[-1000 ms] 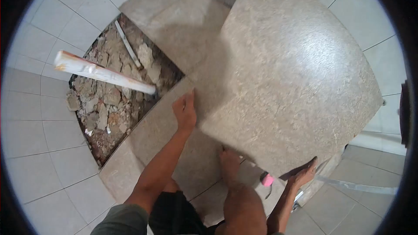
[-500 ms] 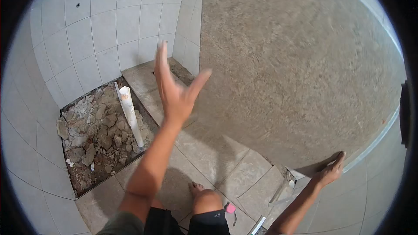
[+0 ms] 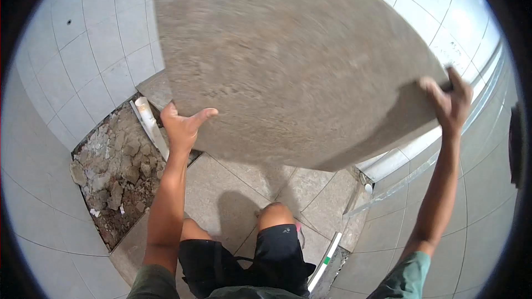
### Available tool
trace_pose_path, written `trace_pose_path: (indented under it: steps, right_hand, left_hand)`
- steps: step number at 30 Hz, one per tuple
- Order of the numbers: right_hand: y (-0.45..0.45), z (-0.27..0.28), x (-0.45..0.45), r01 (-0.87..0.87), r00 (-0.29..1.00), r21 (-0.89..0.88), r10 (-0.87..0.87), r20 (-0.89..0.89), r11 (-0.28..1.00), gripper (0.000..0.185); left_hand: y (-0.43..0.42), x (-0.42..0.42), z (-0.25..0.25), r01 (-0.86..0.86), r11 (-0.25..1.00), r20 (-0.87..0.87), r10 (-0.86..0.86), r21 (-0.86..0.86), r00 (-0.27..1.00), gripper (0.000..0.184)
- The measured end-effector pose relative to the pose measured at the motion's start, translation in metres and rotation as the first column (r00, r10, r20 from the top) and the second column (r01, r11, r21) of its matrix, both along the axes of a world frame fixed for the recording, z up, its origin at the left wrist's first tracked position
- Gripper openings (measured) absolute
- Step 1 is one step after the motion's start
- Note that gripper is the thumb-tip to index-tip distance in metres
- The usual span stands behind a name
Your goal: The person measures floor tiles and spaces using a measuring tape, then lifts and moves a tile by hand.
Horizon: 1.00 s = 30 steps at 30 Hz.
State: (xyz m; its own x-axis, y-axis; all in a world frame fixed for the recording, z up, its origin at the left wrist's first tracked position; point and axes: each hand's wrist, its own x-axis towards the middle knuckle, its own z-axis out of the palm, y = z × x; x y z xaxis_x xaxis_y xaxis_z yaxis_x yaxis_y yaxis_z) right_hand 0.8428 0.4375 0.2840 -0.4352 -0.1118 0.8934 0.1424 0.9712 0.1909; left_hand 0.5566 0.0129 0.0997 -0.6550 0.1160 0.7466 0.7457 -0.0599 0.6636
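Observation:
A large beige stone-look slab point(image 3: 293, 66) is held up off the floor in front of me, tilted, its lower edge above the floor tiles. My left hand point(image 3: 183, 124) grips its lower left edge, thumb on the near face and fingers mostly hidden behind the edge. At the right edge, my right hand point(image 3: 451, 99) is closed on the slab, with the thumb on the near face. Part of the floor and the back wall is hidden behind the slab.
A pit of broken rubble point(image 3: 119, 171) lies at the left, with a white pipe point(image 3: 152, 124) standing at its right side. Beige floor tiles point(image 3: 221, 182) surround my legs. A white bar with a green mark point(image 3: 325, 263) lies by my knee. White tiled walls point(image 3: 105, 50) enclose the space.
The slab has been raised off the floor. My left hand, spread in the air half a second ago, is now on its left edge. My right hand has moved up along with the slab.

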Motion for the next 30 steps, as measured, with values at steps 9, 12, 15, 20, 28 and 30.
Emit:
trace_pose_path:
  steps: [9, 12, 15, 20, 28, 30]
  right_hand:
    - [0.009, -0.206, -0.042, -0.005, 0.997, -0.923, -0.071, -0.036, 0.386, 0.07]
    - [0.03, -0.276, -0.075, -0.207, 0.977, -0.971, -0.023, -0.211, 0.118, 0.056]
    - [0.038, -0.333, -0.115, -0.272, 0.96, -0.951, -0.024, -0.278, 0.143, 0.043]
    - [0.059, -0.368, -0.13, -0.049, 0.998, -0.996, 0.037, -0.046, 0.076, 0.043]
    - [0.038, -0.305, -0.139, 0.182, 0.983, -0.972, 0.006, 0.185, 0.152, 0.036]
    - [0.032, -0.298, -0.137, 0.162, 0.984, -0.98, 0.051, 0.169, 0.116, 0.038]
  left_hand:
    - [0.047, 0.004, -0.088, -0.113, 0.911, 0.471, -0.096, 0.396, 0.877, 0.054]
    - [0.047, 0.007, -0.13, -0.191, 0.945, 0.615, -0.014, 0.267, 0.788, 0.052]
    - [0.032, 0.012, -0.17, -0.285, 0.959, 0.734, 0.188, 0.007, 0.653, 0.047]
    - [0.044, 0.032, -0.238, -0.305, 0.951, 0.813, 0.14, 0.049, 0.566, 0.039]
    - [0.048, 0.05, -0.191, -0.389, 0.917, 0.902, 0.239, -0.087, 0.36, 0.042]
    - [0.048, 0.056, -0.182, -0.377, 0.905, 0.906, 0.313, -0.195, 0.283, 0.046]
